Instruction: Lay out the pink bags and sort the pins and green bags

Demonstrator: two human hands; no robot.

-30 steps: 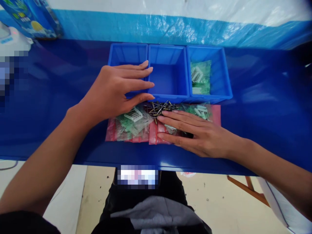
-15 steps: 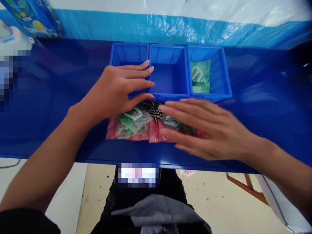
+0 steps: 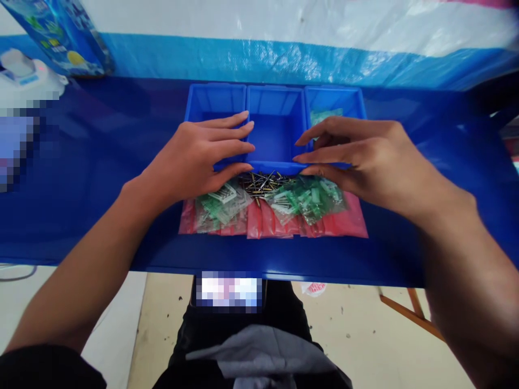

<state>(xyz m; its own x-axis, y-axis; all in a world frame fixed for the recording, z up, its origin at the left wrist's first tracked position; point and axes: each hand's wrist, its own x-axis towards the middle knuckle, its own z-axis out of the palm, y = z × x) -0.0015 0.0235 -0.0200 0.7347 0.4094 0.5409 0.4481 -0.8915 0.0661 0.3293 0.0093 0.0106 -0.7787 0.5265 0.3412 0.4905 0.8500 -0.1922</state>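
Three blue bins stand side by side: a left bin, a middle bin and a right bin. My left hand lies over the left bin with its fingers spread, their tips reaching the middle bin's edge. At the front right corner of the middle bin, my right hand pinches the rim between thumb and fingers. A green-and-clear packet shows inside the right bin, partly hidden by that hand. In front lie a pile of loose metal screws or pins and small clear bags with green pieces.
Red plastic bags lie under the clear ones on the blue table. A blue printed pouch and a white device stand at the back left. A phone with a blurred screen rests on my lap.
My right hand has moved up from over the bags to the bin rim and taken hold there. My left hand stays on the left bin. The bags at right are uncovered.
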